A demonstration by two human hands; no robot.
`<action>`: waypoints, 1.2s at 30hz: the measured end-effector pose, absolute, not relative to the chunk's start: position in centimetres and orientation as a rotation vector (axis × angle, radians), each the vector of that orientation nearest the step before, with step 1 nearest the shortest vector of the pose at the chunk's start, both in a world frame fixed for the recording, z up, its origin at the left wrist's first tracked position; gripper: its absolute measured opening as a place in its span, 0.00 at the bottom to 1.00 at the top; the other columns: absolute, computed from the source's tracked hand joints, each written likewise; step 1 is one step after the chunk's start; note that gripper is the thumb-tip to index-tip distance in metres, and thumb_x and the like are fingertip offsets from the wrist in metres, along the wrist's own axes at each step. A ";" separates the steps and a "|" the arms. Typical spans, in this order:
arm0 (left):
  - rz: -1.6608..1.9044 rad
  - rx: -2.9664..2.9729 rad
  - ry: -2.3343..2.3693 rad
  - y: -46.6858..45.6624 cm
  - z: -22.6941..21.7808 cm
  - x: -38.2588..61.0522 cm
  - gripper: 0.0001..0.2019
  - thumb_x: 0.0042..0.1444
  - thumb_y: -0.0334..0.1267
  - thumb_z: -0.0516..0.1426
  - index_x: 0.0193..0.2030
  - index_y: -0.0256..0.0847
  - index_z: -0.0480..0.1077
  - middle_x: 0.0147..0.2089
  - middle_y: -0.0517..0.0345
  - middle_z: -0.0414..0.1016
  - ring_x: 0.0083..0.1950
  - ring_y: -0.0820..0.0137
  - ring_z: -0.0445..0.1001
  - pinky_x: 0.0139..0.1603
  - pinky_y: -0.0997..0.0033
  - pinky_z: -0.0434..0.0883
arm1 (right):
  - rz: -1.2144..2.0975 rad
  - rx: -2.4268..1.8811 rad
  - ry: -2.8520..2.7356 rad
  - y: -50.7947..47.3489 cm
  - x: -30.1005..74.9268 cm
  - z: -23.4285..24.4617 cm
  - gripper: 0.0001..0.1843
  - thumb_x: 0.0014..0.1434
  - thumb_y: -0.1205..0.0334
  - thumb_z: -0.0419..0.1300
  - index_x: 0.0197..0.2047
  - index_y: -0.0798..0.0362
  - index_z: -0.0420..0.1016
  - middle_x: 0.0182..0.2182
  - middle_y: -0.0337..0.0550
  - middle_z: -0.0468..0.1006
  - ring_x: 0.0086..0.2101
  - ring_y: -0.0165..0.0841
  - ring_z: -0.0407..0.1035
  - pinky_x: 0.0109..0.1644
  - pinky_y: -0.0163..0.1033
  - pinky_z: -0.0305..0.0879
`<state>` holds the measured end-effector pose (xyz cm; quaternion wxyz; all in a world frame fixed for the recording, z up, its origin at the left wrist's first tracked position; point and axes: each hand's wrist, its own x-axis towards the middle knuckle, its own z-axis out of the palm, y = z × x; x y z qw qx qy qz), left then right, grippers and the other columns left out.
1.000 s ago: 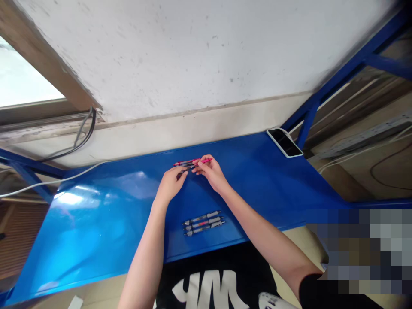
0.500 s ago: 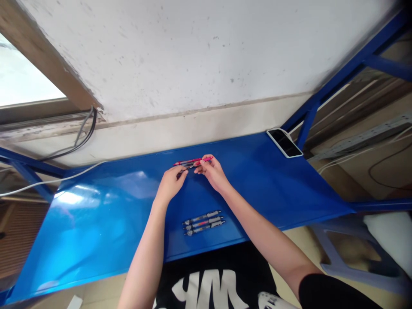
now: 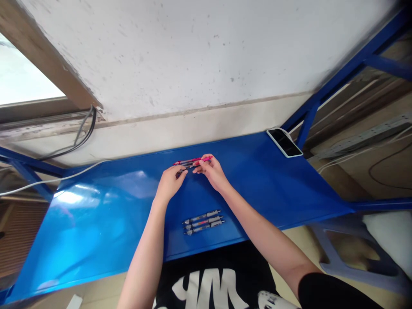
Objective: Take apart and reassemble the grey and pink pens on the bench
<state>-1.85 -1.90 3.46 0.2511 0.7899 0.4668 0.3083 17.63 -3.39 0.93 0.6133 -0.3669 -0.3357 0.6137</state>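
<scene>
My left hand (image 3: 171, 179) is closed, thumb and fingers pinching the dark end of a pen above the far half of the blue table (image 3: 251, 180). My right hand (image 3: 211, 171) is closed on a red pen (image 3: 206, 159) part, its fingertips close to those of my left hand. Just behind the fingers lies a red pen body (image 3: 185, 162), slanting slightly up to the right; whether it joins the red part in my right hand is hard to tell. Nearer to me, three grey-and-black pens (image 3: 202, 222) lie side by side on the table.
A phone (image 3: 285, 143) in a pale case rests at the far right corner. Along the left side a white cable (image 3: 80, 172) crosses the tabletop. Blue frame posts (image 3: 307, 124) and a wall (image 3: 199, 124) bound the back. A grey plastic stool (image 3: 350, 257) stands at lower right.
Both hands stay almost in place, with only a tiny shift of the right fingers toward the left. The three pens and the phone have not moved.
</scene>
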 end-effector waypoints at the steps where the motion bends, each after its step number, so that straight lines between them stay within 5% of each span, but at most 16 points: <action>1: 0.838 2.146 1.272 -1.9 3.5 -1.8 0.05 0.64 0.34 0.60 0.41 0.41 0.78 0.39 0.54 0.82 0.37 0.65 0.79 0.41 0.66 0.74 | 1.413 -0.848 -0.776 -3.4 17.6 0.9 0.22 0.56 0.49 0.72 0.42 0.47 0.64 0.35 0.38 0.85 0.29 0.32 0.81 0.33 0.34 0.73; 36: 0.829 2.090 1.330 -2.4 4.0 -1.4 0.05 0.63 0.35 0.59 0.43 0.41 0.77 0.39 0.54 0.82 0.35 0.68 0.76 0.39 0.68 0.72 | 1.380 -0.952 -0.900 -3.3 17.4 0.7 0.24 0.56 0.43 0.71 0.43 0.47 0.64 0.36 0.38 0.85 0.29 0.33 0.82 0.31 0.33 0.70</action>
